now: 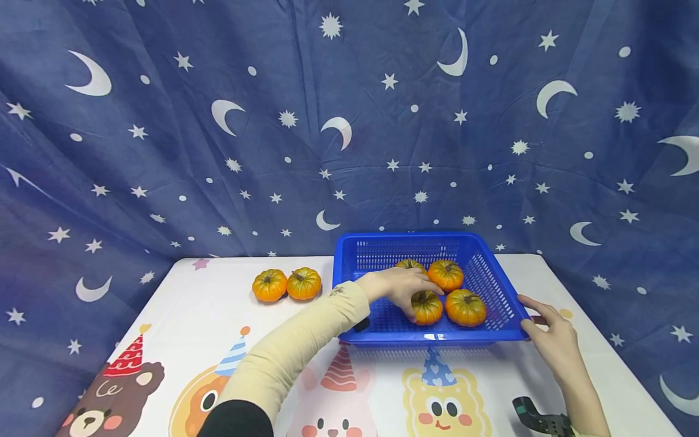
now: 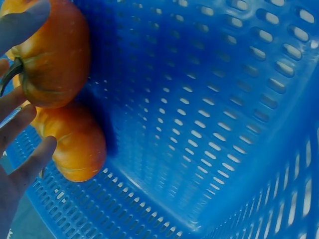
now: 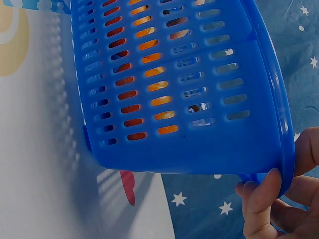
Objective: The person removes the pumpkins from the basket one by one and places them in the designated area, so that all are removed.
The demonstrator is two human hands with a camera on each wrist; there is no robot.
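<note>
A blue plastic basket (image 1: 505, 331) with slotted walls stands on the table, holding several small orange pumpkins. My left hand (image 1: 401, 288) reaches into it over the front-left pumpkin (image 1: 427, 309), its thumb at one side and its fingers spread across the top. In the left wrist view, the fingers look loosely extended beside the near pumpkin (image 2: 62, 55) and over another pumpkin (image 2: 79, 144); firm contact cannot be made out. At the basket's right front corner, my right hand (image 1: 557, 337) pinches the rim between thumb and fingers, seen closely in the right wrist view.
Two more pumpkins, one on the left (image 1: 270, 285) and one beside it (image 1: 304, 283), sit on the table left of the basket. A cartoon-printed white cloth (image 1: 218, 315) covers the table. Behind hangs a blue curtain (image 1: 382, 145) with moons and stars.
</note>
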